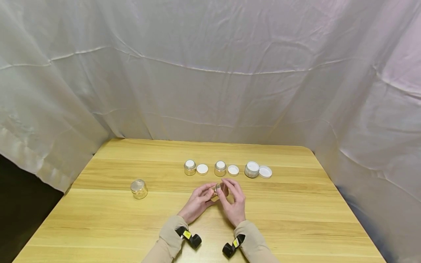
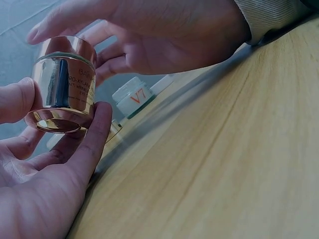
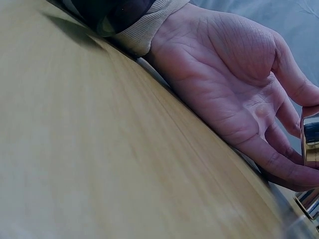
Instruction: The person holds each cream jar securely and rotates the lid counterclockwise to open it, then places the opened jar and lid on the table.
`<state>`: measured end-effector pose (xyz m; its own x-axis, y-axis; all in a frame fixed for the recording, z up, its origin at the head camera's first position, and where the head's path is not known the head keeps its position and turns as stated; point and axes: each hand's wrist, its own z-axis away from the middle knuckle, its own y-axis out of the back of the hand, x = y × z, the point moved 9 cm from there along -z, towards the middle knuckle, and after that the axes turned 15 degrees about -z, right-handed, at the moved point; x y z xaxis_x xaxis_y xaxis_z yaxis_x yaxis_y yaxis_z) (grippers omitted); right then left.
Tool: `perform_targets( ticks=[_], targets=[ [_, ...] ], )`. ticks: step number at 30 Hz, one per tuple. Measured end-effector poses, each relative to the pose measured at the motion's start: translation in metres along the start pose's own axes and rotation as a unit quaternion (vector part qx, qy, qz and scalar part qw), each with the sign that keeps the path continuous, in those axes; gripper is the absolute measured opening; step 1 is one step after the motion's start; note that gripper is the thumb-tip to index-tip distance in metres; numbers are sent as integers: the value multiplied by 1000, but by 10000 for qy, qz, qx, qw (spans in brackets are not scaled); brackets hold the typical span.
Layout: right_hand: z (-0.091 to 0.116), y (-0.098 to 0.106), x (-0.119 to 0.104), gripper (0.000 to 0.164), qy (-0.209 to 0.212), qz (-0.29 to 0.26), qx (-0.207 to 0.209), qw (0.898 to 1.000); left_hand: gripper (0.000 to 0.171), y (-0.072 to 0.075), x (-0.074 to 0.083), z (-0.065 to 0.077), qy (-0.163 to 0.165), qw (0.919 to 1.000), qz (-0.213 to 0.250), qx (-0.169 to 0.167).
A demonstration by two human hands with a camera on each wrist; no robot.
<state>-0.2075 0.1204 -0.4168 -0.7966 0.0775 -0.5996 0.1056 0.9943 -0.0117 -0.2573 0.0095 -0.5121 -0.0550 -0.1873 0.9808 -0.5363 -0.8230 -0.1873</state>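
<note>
Over the middle of the table, my left hand [image 1: 194, 206] holds a shiny gold cosmetic jar [image 2: 55, 89] by its body, thumb on one side and fingers on the other. The jar is tilted in the head view, and dark lettering shows on its side in the left wrist view. My right hand [image 1: 236, 208] grips the jar's gold lid [image 2: 70, 46] with thumb and fingers. A thin pale ring shows between lid and body. At the right edge of the right wrist view, only part of the gold lid [image 3: 311, 137] is visible.
Beyond my hands stand two gold jars [image 1: 189, 168] [image 1: 220, 169] and a frosted jar [image 1: 251, 170] marked V7, each with white on top. White-lined lids [image 1: 202, 169] [image 1: 233, 170] [image 1: 265, 172] lie beside them. A capped gold jar [image 1: 139, 190] stands left. Grey curtains [image 1: 210, 91] surround the table.
</note>
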Motion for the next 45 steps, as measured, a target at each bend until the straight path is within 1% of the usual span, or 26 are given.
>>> perform_targets(
  ticks=[4,6,14,17,19,21,24,27,30,33,38,45],
  targets=[
    [-1,2,-1,36,-111,137,103,9998,39,0,0,0,-4,10000,0,-9],
    [-1,2,0,35,-91,87,96,9999,37,0,0,0,-13,10000,11,-13],
    [1,-2,0,36,243,-447,-249,9984,31,-1,1,0,-110,9999,62,-47],
    [1,-3,-2,38,253,-472,-297,9981,30,0,1,0,-111,9999,56,-47],
    [0,-3,-1,39,156,-382,-285,9987,29,0,0,0,-74,10000,39,-27],
    [1,-2,3,39,-35,-178,-222,9996,30,0,-1,0,-53,10000,15,-22],
    [7,1,18,44,-406,274,-45,9988,33,1,-1,1,-44,10000,-26,-26],
    [14,5,35,50,-686,672,123,9953,37,1,-1,1,-64,10000,-59,-29],
    [19,8,45,52,-752,837,163,9935,39,1,-1,1,-75,9999,-77,-23],
    [20,9,49,50,-680,841,111,9941,40,1,-1,1,-80,9999,-85,-25],
    [20,7,47,44,-413,719,-126,9965,39,1,-1,1,-77,9999,-78,-48],
    [19,0,39,41,-142,426,-499,9977,27,1,0,0,-98,9999,16,-100]
  ],
)
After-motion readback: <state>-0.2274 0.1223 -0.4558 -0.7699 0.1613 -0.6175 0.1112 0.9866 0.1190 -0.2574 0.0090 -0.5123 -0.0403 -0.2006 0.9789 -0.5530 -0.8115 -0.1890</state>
